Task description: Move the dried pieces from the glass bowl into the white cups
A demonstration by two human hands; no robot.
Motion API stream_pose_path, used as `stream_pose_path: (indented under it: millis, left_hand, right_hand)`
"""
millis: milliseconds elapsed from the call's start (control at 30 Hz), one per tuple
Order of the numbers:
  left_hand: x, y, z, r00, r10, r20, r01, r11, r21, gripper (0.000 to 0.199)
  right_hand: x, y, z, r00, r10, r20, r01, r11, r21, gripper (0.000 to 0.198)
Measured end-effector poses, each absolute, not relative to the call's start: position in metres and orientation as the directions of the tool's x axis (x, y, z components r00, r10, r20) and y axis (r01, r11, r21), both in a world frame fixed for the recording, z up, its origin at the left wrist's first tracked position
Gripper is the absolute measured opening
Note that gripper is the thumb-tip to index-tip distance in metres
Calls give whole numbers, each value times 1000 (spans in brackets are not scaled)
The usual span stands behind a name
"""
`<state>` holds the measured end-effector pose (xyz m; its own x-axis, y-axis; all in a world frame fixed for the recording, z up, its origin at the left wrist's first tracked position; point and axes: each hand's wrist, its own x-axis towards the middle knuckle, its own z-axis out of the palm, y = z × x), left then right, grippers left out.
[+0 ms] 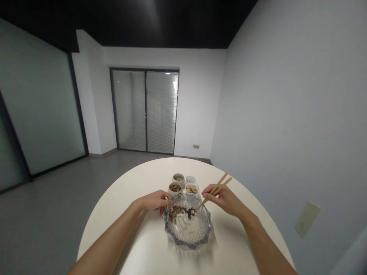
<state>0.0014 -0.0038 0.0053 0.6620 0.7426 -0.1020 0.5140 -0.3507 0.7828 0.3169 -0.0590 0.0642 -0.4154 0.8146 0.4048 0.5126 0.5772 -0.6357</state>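
A clear glass bowl (187, 243) with a scalloped rim stands on the table in front of me. My left hand (155, 200) is at its upper-left rim, thumb and fingers closed on the edge. My right hand (226, 199) grips a pair of wooden chopsticks (223, 184), whose tips reach down into the bowl. Close to the tips lies a small cluster of dark, roundish pieces (189, 212). Long brown pieces (176, 210), like seeds or nuts, are spread over the bowl's left side. Something red (161, 210) shows partly beneath my left hand.
Behind the bowl are two small round pots, the nearer pot (174, 187) holding brown pieces and the farther pot (178, 178) behind it. Beside them are a white dish (192, 189) of pale tan pieces and another white dish (190, 179). All stand on a round cream table (120, 198).
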Motion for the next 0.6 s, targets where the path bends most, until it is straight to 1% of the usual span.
stream_pose_path:
  millis: [100, 200, 600]
  left_hand:
    - [1, -3, 4, 658, 746, -105, 518, -347, 782, 39]
    - [1, -3, 3, 662, 742, -101, 514, -352, 782, 40]
    - [2, -6, 7, 654, 749, -105, 527, -352, 773, 40]
  right_hand:
    - [312, -60, 64, -450, 774, 446, 468, 630, -620, 24]
    - [312, -59, 62, -443, 751, 490, 446, 659, -606, 23]
    - [314, -59, 60, -409, 785, 465, 465, 617, -634, 22]
